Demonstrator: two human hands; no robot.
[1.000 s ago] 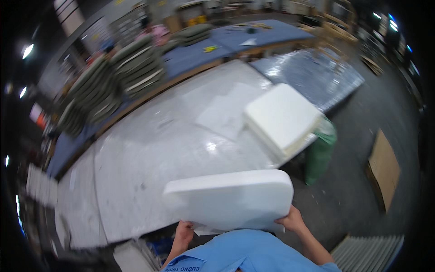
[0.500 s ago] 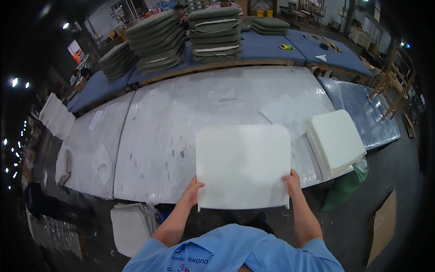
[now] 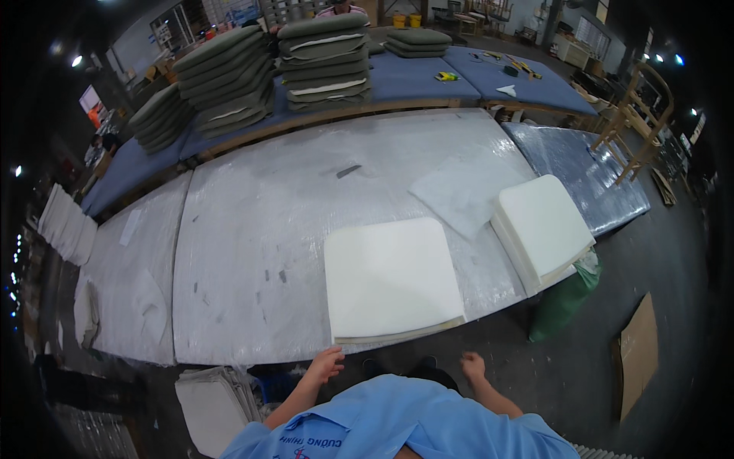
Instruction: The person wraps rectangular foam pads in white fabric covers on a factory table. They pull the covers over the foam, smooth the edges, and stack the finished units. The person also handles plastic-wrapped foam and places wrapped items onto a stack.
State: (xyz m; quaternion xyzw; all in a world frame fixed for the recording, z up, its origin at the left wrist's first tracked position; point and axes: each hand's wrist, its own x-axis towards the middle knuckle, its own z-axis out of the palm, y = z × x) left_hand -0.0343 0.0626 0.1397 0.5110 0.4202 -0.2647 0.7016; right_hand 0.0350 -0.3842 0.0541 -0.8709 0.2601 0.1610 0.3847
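Observation:
A white seat-shaped foam pad [image 3: 391, 279] lies flat at the front edge of the plastic-wrapped table [image 3: 252, 199], with a layered edge showing along its near side. My left hand [image 3: 329, 364] is just off its near left corner, fingers loosely bent and apart, holding nothing. My right hand [image 3: 472, 364] hangs past the table edge, apart from the pad's near right corner; its fingers look loosely bent with nothing in them. To the right stands a stack of similar white pads [image 3: 544, 226].
Thin white sheeting [image 3: 462, 195] lies behind the pads. Stacks of green cushions [image 3: 325, 61] stand on a blue table [image 3: 417, 80] beyond. A green sack [image 3: 562, 310] hangs at the right edge, and pale pads [image 3: 210, 409] are piled at lower left. A wooden chair frame [image 3: 634, 122] stands far right.
The white pad, held up in both hands before, now rests on the table. Both hands have let go and drawn back toward my body. The view has shifted slightly.

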